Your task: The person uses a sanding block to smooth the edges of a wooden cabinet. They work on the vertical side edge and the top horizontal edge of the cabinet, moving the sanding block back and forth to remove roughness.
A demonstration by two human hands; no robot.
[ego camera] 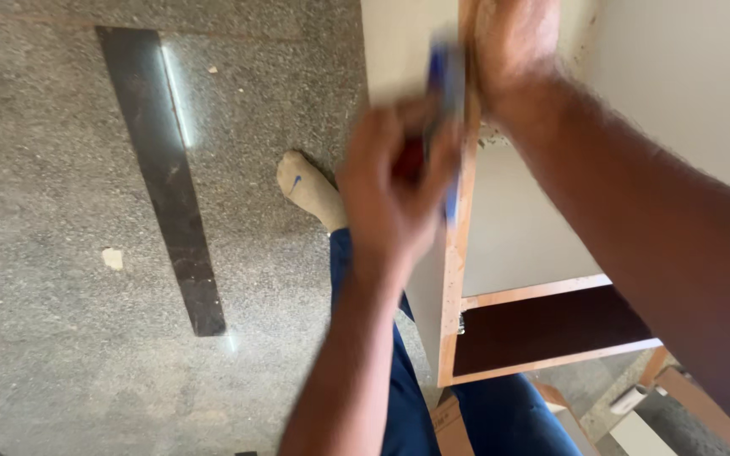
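I look down at a wooden cabinet frame (454,253) that stands on the speckled floor (61,253). My left hand (394,190) is closed around a small blue tool (448,80); the picture is blurred there, so I cannot tell what kind of tool it is. The tool sits at the top of this grip, between the fingers and the bare plywood edge of the frame, touching or almost touching that edge. My right hand (509,46) rests higher on the same edge, I think to keep the panel steady; whether its fingers are closed I cannot tell, because it is cut by the picture border. Below, my sock foot (306,190) stands just beside the frame, and a long dark metal strip (162,177) lies well apart on the floor.
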